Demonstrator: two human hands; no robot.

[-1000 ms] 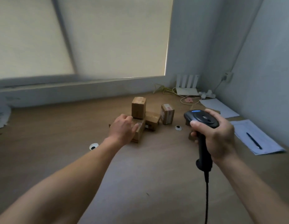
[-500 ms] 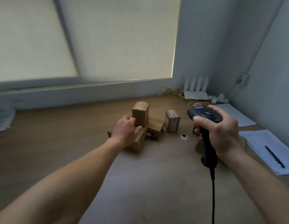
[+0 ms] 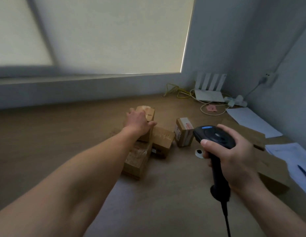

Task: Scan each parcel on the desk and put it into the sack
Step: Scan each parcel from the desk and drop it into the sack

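We locate the left hand [image 3: 138, 123] over the middle of the brown wooden counter [image 3: 63, 137], set on the tall brown cardboard parcel [image 3: 149, 113]. This parcel stands upright at the far end of a cluster of parcels. The hand grips it from above: the thumb lies across the near right face and the fingers curl over the far side, where we cannot see their tips.

The lower end of that parcel meets the long low brown cardboard parcel [image 3: 136, 161], which lies flat just nearer. We cannot tell which surface carries the upright one. To the right, touching both, lies the squat brown cardboard parcel [image 3: 163, 140]. Just beside that, further right, stands the small brown cardboard parcel with a white and red label [image 3: 183, 132].

The right hand [image 3: 234, 156] holds the black handheld barcode scanner [image 3: 214, 136] to the near right of the cluster, with the digits closed round the handle and the rear of the head. The head points left. A black cable [image 3: 225, 218] runs from the handle base to the near edge of view.

Behind this hand we see a large flat brown cardboard box [image 3: 273, 170], partly hidden. A small white round disc [image 3: 199, 153] lies on the counter between the labelled parcel and the scanner handle.

In the far right corner we note a white router with four antennas [image 3: 210, 95], a yellow cable [image 3: 176, 92] and a white power strip [image 3: 236, 101]. White paper sheets [image 3: 251, 120] lie along the right wall. A dark pen [image 3: 304, 172] lies at the near right edge.
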